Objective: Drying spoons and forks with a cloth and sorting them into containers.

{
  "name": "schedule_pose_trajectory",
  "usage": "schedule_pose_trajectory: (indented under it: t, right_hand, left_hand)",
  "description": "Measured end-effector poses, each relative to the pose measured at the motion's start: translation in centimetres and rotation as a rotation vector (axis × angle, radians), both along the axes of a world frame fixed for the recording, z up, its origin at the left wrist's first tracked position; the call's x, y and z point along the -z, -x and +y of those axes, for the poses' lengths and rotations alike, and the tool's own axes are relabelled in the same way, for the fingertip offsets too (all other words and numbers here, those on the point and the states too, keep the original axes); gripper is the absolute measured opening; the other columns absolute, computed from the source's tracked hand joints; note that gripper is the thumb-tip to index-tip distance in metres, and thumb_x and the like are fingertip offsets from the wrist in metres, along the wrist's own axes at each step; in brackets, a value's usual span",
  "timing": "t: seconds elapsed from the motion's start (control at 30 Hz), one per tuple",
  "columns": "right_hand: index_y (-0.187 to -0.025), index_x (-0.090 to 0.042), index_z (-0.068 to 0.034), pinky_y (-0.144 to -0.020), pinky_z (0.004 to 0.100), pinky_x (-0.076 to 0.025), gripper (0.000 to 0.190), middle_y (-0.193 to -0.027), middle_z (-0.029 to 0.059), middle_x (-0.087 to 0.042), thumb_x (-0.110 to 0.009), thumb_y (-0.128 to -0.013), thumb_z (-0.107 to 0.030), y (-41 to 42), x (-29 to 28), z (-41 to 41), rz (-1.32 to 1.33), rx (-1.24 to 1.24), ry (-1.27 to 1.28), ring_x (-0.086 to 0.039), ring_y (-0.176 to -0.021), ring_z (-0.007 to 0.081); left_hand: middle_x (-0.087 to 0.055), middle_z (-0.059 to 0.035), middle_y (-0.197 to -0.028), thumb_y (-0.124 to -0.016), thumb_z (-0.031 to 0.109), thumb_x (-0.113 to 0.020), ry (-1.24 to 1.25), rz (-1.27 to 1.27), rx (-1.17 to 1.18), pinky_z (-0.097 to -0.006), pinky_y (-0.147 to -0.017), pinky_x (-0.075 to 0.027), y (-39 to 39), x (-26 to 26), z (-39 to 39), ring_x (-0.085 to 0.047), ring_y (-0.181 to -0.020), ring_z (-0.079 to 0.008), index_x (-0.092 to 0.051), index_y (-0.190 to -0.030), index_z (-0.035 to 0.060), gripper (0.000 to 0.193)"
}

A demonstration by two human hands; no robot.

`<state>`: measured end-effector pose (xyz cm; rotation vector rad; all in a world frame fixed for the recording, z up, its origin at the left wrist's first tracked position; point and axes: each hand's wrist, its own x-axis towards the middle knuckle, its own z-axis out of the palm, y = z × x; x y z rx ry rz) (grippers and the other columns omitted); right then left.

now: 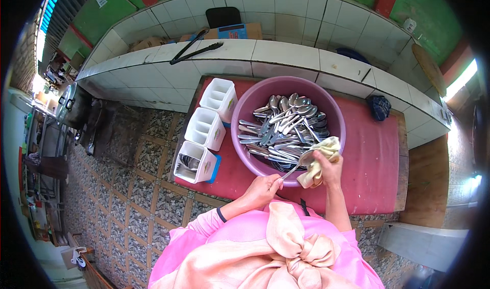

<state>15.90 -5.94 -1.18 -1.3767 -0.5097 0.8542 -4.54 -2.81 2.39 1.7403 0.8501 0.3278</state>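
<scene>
A large purple plastic basin (250, 97) full of metal spoons and other cutlery (287, 120) stands before me on a red-covered table. Over its near rim, my left hand (264, 187) grips the handle end of a metal spoon (291, 172). My right hand (330, 168) holds a pale yellow cloth (327, 147) against the bowl end of that spoon. The cloth and fingers partly cover the bowl. To the left of the basin is a row of three white plastic cutlery holders; the nearest holder (199, 174) has some spoons (189, 162) in it.
The middle holder (206, 128) and far holder (218, 93) are divided inside. Black-tipped tongs (197, 49) lie on the white tiled ledge (285, 53) behind the table. A dark cloth bundle (379, 107) sits at the right rear of the red tabletop (371, 166). A large pot (72, 105) stands far left.
</scene>
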Motion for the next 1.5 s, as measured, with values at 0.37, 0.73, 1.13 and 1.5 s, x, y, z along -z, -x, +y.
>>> schedule_pose_trajectory:
  t: [0.37,0.73,1.13,1.5]
  right_hand:
    - [-0.094,-0.050,-0.004,-0.067,0.0285,-0.047,0.020,-0.084,0.0050,-0.056,-0.054,-0.075,-0.008,4.7,0.6,-0.7,0.870,-0.273,-0.138,-0.056,-0.074,0.0149]
    - [-0.089,-0.054,-0.004,-0.058,0.0216,-0.044,0.024,-0.074,0.0003,-0.056,-0.064,-0.069,-0.011,5.3,-3.0,-0.4,0.242,-0.600,0.116,-0.052,-0.065,0.0070]
    - [-0.083,-0.056,-0.003,-0.061,0.0225,-0.042,0.019,-0.074,0.0012,-0.056,-0.063,-0.070,-0.014,6.1,-4.9,0.7,-0.103,-0.892,-0.011,-0.051,-0.067,0.0074]
    - [-0.084,-0.054,0.000,-0.059,0.0215,-0.045,0.020,-0.073,0.0037,-0.057,-0.063,-0.068,-0.008,0.7,-1.4,-1.5,-0.058,-0.515,0.276,-0.055,-0.064,0.0092]
  left_hand:
    - [-0.058,-0.0028,-0.064,-0.080,0.018,-0.048,0.498,-0.291,-0.184,-0.0249,-0.052,-0.043,-3.9,3.9,-1.7,-0.052,-0.053,-0.0120,-0.054,-0.088,0.0012,0.020]
    - [-0.060,-0.0096,-0.070,-0.077,0.008,-0.051,-0.302,-0.278,-0.048,-0.0230,-0.060,-0.045,-2.9,-2.2,5.4,-0.057,-0.065,-0.0130,-0.056,-0.087,-0.0037,0.017]
    - [-0.061,-0.0072,-0.072,-0.077,0.003,-0.051,-0.410,-0.284,-0.548,-0.0220,-0.060,-0.044,6.5,-5.4,4.1,-0.058,-0.065,-0.0133,-0.059,-0.080,-0.0007,0.009]
    - [-0.057,-0.0089,-0.072,-0.074,0.005,-0.053,-1.154,0.354,-0.860,-0.0301,-0.060,-0.041,16.4,-6.3,5.3,-0.055,-0.065,-0.0235,-0.058,-0.081,0.0040,0.009]
